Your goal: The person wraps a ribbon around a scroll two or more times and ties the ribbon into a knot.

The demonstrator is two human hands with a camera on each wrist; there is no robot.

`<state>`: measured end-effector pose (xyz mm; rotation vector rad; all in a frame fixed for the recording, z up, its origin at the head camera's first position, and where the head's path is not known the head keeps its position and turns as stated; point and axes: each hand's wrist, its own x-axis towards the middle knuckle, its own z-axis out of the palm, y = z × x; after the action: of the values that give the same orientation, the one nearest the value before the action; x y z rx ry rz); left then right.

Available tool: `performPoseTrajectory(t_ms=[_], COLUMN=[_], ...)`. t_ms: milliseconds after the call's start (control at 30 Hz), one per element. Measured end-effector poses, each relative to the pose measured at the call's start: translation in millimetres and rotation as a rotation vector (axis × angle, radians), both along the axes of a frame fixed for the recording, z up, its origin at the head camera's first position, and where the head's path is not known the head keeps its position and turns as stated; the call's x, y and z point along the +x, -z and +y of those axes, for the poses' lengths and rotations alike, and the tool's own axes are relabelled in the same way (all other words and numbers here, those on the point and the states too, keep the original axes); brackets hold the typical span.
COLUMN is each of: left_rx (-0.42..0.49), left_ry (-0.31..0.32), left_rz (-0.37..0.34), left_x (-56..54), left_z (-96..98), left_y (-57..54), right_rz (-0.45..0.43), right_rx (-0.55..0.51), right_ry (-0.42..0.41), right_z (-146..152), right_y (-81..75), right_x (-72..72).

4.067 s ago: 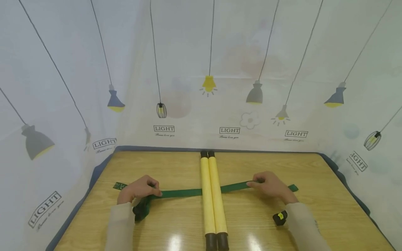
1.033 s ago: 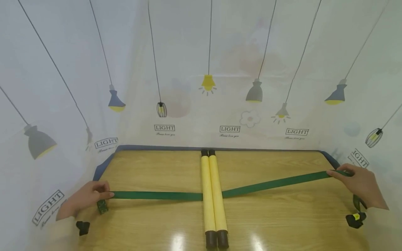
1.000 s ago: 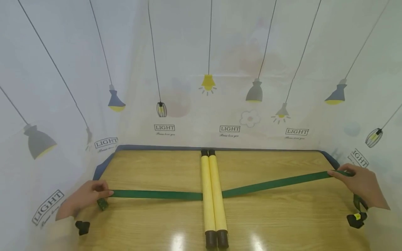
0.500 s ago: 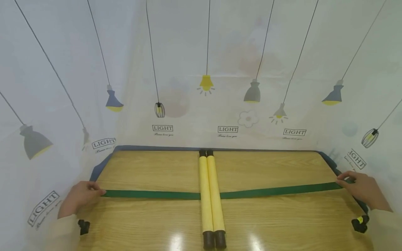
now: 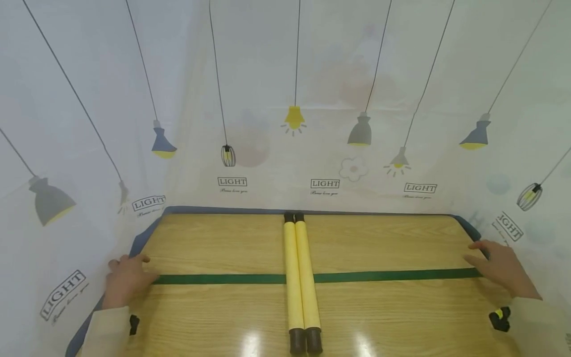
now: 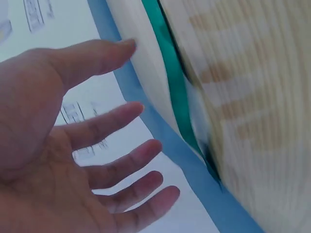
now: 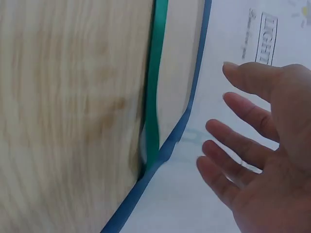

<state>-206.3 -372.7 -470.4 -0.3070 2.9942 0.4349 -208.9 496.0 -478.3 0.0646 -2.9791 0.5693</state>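
A long green strap (image 5: 392,274) lies across the wooden table from side to side. It passes beneath two yellow tubes (image 5: 300,272) with dark end caps, which lie side by side at the middle. My left hand (image 5: 127,280) is by the strap's left end, fingers spread and a little blurred in the head view. The left wrist view shows that hand (image 6: 92,131) holding nothing, apart from the strap (image 6: 172,73). Near the right end, my right hand (image 5: 501,265) has spread fingers. In the right wrist view that hand (image 7: 262,141) holds nothing, beside the strap (image 7: 153,97).
The wooden table (image 5: 214,317) has a blue edging (image 7: 194,92) along its sides. White sheeting printed with hanging lamps (image 5: 330,59) surrounds it at the back and sides. Small black devices sit at both wrists, the right one (image 5: 499,318) with a yellow mark.
Both hands have let go of the strap after drawing it outward. Its raised right part has come down, and it now lies straighter across the table. The tubes have stayed in place.
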Motion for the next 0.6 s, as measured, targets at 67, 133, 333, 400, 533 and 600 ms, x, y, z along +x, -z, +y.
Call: performPoseTrajectory(t_ms=[67,133,333,400,533,600], left_rx=[0.02,0.041,0.135,0.166,0.201,0.218], left_ry=[0.011,0.044,0.107,0.097,0.092,0.098], left_rz=[0.051,0.093,0.057,0.033,0.014,0.01], left_x=[1.4,1.5,1.3,2.3,2.6,2.6], left_z=[11.5,23.8,67.2,83.2,112.7,125.4], left_y=[-2.9,-4.7,-4.7,-2.9,3.1,5.6], right_rz=[-0.044,-0.07,-0.082,-0.103,-0.158,-0.184], right_rx=[-0.026,-0.035,-0.061,-0.067,-0.084,-0.09], right_ry=[-0.01,-0.019,-0.057,-0.072,-0.087,-0.091], right_z=[-13.1,-27.7,-76.0,-93.0,-127.2,-144.0], right_y=[-4.2,-7.5,-9.7,-9.3,-10.3,-11.9], right_x=[-0.9,-3.0,-9.6,-10.4,-9.6,-8.1])
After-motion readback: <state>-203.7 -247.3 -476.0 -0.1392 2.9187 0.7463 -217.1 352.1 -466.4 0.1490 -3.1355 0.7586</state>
